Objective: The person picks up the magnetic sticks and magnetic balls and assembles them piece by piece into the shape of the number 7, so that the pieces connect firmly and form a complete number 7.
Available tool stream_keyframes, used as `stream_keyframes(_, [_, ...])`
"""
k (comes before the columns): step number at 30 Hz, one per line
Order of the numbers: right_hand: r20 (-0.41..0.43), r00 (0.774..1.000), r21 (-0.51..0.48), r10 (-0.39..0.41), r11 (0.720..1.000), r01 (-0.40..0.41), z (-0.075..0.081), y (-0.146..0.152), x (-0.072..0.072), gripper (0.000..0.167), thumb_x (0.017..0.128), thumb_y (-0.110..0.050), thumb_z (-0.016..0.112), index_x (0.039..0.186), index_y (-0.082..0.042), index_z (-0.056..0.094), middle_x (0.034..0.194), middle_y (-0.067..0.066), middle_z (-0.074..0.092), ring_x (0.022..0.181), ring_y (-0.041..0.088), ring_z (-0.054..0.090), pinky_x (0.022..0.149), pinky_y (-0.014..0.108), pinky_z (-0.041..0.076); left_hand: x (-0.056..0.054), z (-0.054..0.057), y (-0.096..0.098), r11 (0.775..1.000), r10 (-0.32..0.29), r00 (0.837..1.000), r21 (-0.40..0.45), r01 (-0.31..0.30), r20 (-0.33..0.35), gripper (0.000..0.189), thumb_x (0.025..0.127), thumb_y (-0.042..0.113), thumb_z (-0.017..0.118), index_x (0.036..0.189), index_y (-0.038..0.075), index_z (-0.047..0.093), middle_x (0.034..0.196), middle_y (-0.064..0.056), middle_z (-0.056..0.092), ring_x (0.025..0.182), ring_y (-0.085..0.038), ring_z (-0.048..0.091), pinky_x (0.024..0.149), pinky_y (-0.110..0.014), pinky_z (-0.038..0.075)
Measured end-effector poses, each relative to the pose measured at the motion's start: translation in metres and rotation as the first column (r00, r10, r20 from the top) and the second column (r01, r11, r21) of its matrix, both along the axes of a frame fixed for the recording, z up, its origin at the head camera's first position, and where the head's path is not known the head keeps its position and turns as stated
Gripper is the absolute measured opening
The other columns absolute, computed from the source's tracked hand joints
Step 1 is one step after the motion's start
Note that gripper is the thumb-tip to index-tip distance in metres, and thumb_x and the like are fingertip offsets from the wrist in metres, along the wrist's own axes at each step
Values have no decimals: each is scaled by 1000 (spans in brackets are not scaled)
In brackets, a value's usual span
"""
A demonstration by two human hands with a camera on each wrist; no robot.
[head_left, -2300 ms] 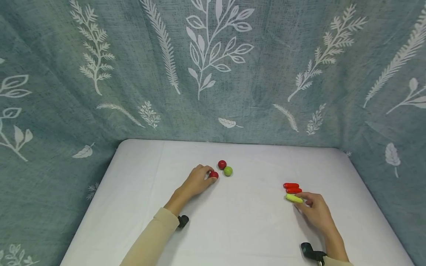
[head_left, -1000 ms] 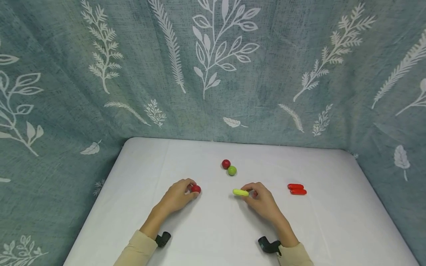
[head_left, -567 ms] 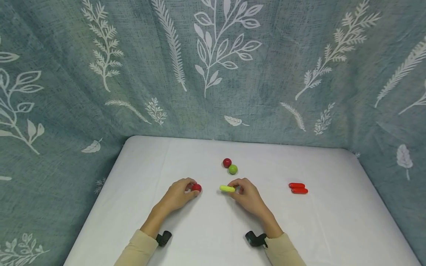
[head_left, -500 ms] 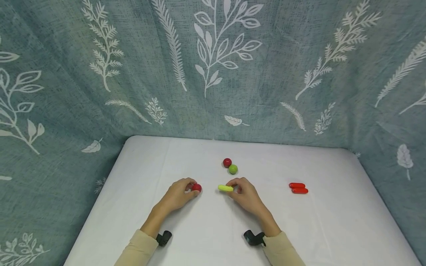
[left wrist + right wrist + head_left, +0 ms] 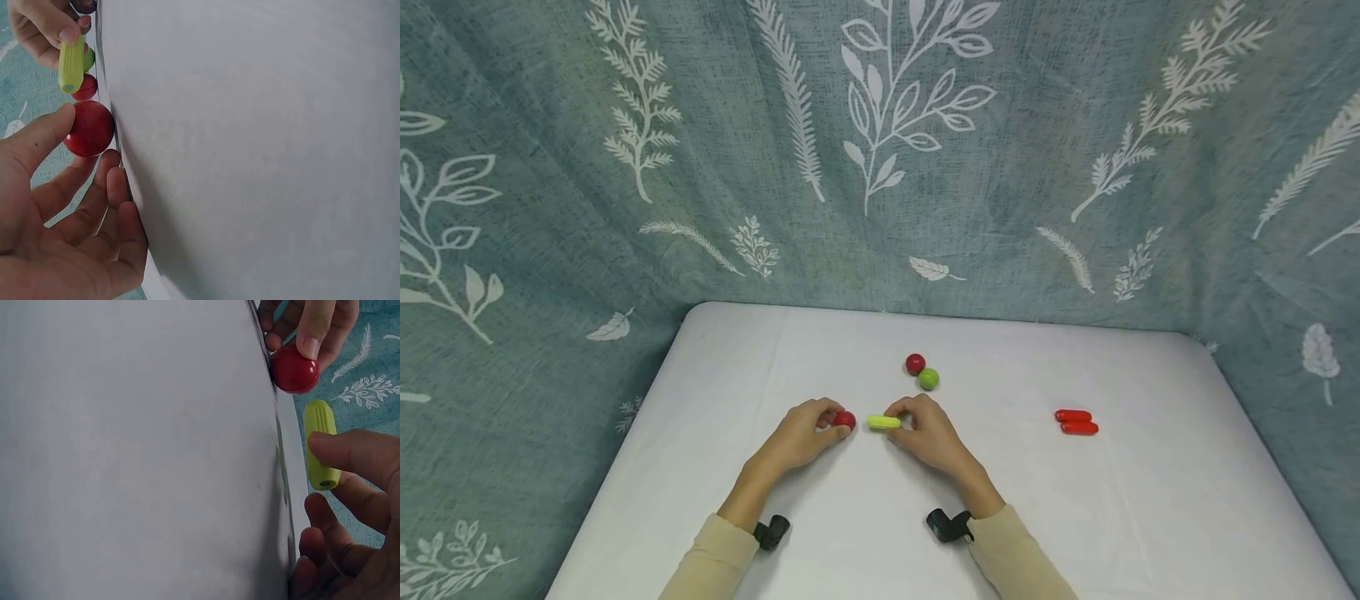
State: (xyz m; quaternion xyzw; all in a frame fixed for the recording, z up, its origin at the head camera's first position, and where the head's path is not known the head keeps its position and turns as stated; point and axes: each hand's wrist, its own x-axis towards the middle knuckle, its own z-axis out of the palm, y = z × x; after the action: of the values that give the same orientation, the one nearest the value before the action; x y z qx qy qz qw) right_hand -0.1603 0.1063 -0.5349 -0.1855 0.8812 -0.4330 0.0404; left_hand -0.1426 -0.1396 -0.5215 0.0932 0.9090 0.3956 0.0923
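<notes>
Table (image 5: 857, 533) — ball (image 5: 845, 420), stick (image 5: 882, 422) between hands (image 5: 802, 435) (image 5: 931, 433).

The white table (image 5: 857, 533) bears red cylinders (image 5: 1079, 428), a red ball (image 5: 915, 363), a green ball (image 5: 928, 379).

A blue-green, linen-textured fabric (image 5: 722, 142) with white plant prints hangs behind the bench and wraps both sides, with soft vertical folds. A large white outlined leafy branch (image 5: 870, 167) stands near the middle; to its left are a slender white feather-like frond (image 5: 795, 83) and a white ferny sprig (image 5: 636, 96). Another white ferny branch (image 5: 1120, 162) leans on the right. Below, a small white leaf (image 5: 929, 268) lies sideways just above the bench's far edge. The bench (image 5: 850, 533), covered in plain white cloth, has rounded far corners and faint creases. Light is soft and fairly even, the fabric darkening beside the bench's left edge. In both wrist views the white cloth looks greyish.
</notes>
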Motion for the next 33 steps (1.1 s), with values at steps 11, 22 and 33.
stream_keyframes(11, [25,999,54,25,998,-26,-7,-12,-2,15,84,-11,80,98,-15,75,103,0,62,93,18,51,79,40,42,0,5,-1,1000,-6,1000,9,5,26,30,94,25,73,118,8,68,101,-2,65,95,-18,61,82,-40,52])
stream_keyframes(22, [8,1000,36,19,999,-19,-9,-14,-2,17,84,-15,81,100,-17,75,103,-1,64,91,19,50,76,39,40,-1,2,-2,1000,-17,1000,5,17,18,29,93,24,74,118,9,68,101,-1,65,94,-17,60,81,-39,51])
stream_keyframes(33, [16,1000,31,3,999,-4,-10,-13,-1,17,84,-16,81,100,-18,75,103,-1,64,90,18,49,75,38,39,-3,2,0,999,-37,999,11,37,18,29,94,24,73,118,8,68,99,0,64,92,-16,58,80,-37,51])
